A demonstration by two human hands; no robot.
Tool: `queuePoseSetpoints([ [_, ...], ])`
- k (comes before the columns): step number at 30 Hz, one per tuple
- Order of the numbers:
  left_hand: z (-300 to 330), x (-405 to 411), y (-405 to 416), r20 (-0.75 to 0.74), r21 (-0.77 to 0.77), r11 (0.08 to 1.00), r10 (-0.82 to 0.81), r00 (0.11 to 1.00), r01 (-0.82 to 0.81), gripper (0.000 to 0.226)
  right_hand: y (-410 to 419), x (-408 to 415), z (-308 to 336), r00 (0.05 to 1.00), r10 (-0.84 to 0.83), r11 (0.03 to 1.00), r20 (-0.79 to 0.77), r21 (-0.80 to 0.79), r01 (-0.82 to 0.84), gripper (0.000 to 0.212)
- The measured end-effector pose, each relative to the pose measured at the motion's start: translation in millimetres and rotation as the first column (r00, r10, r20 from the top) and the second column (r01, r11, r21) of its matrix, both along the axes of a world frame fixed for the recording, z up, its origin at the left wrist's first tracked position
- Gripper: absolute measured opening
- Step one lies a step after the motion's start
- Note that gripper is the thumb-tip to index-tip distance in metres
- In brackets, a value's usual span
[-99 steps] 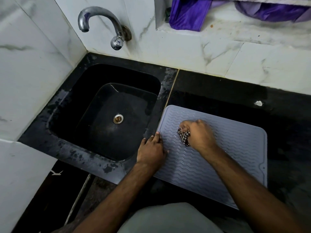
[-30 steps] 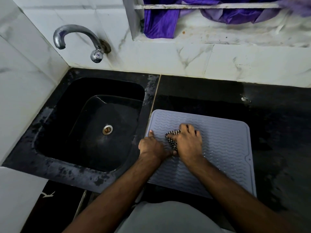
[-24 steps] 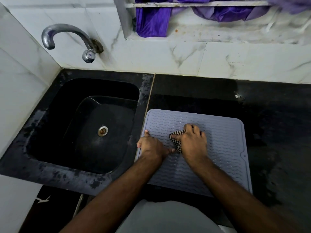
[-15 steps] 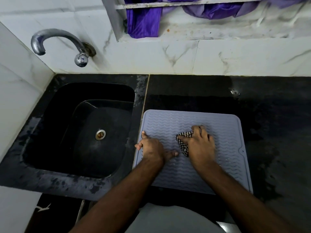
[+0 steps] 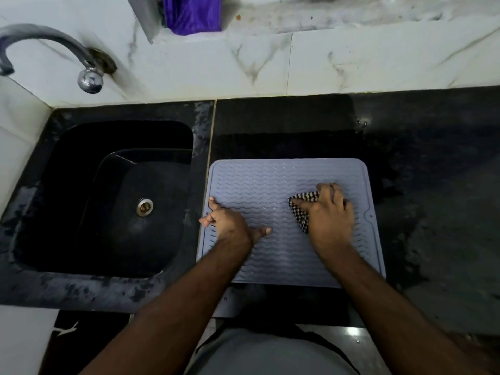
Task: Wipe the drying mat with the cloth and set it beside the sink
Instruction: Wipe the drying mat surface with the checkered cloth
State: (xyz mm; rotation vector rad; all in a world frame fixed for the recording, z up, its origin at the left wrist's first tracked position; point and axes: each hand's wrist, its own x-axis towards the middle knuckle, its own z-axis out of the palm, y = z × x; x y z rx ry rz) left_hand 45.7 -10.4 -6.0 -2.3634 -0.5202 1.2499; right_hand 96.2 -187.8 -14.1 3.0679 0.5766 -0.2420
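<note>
Closest in, the grey mat (image 5: 270, 190) lies flat on the black table (image 5: 433, 185), its front edge hanging a bit over the table's lip and its left edge just beside the sink (image 5: 67, 163). The left hand (image 5: 232, 226) rests on the mat's left side, fingers curled under, thumb out flat, gripping nothing. The right hand (image 5: 328, 215) presses a bunched checkered cloth (image 5: 304, 209) onto the mat, fingers wrapped over it. Further back, a tap (image 5: 54, 50) sticks out of the marble wall, with purple fabric (image 5: 193, 13) up on the ledge.
</note>
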Motion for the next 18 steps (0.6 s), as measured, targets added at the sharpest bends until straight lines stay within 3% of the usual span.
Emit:
queuePoseSetpoints([
  [5, 8.4, -0.4, -3.8, -0.011, -0.006, 0.998, 0.064, 0.998, -0.064, 0.14, -19.8, 12.5, 5.6, 0.998, -0.064, 0.997, 0.016, -0.05, 0.065, 0.03],
  [12, 0.7, -1.2, -2.0, 0.037, -0.012, 0.993, 0.12, 0.992, -0.12, 0.137, -43.3, 10.6, 12.6, 0.991, -0.133, 0.987, 0.014, -0.092, 0.134, 0.054],
  [15, -1.5, -1.7, -3.3, 0.06, -0.015, 0.993, 0.121, 0.991, -0.12, 0.141, -53.7, 7.5, 9.0, 0.99, -0.133, 0.985, 0.048, -0.107, 0.137, 0.041],
  [18, -3.7, -2.4, -1.4, 0.071, -0.034, 0.99, 0.136, 0.988, -0.134, 0.141, -62.4, 4.4, 1.6, 0.978, -0.192, 0.973, 0.08, -0.112, 0.2, 0.042],
])
